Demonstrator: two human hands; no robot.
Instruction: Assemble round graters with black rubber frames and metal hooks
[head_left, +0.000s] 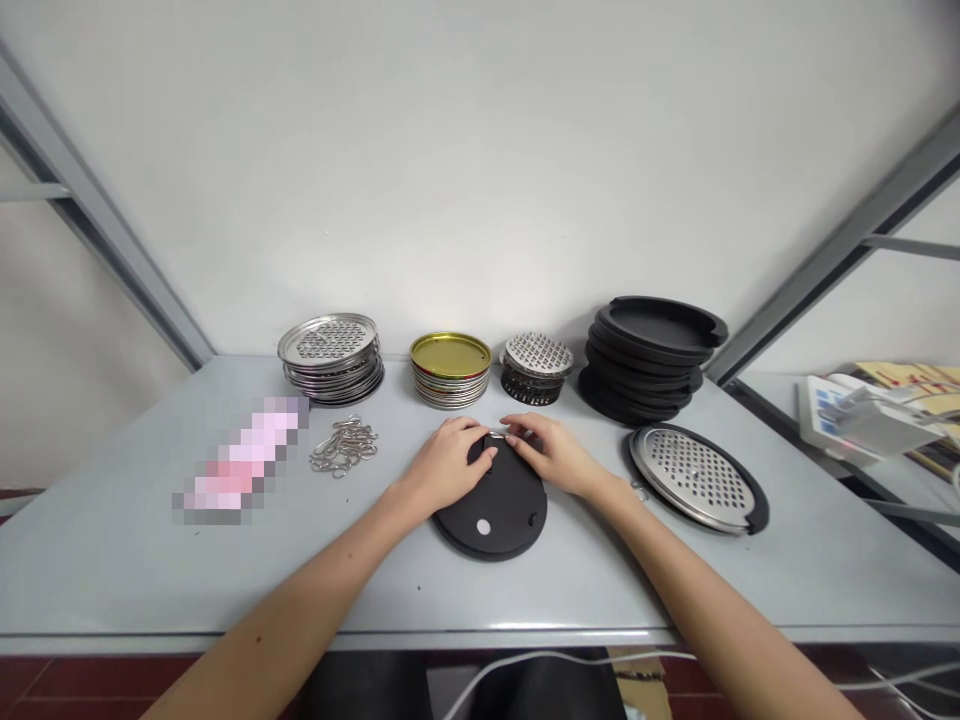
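A black round plastic base lies flat on the table in front of me, with a pale round hole and a small dark knob near its close edge. At its far edge sits a small shiny wire hook. My left hand is closed over the left side of the base, thumb resting on top and fingertips at the far edge. From the other side, my right hand pinches at the wire hook with thumb and forefinger. The fingertips hide part of the hook and the edge beneath it.
Loose wire hooks lie to the left. Along the wall stand stacked metal graters, gold-topped round lids, smaller grater discs and black bases. A grater in a black base rests at right; a blurred pink item lies left.
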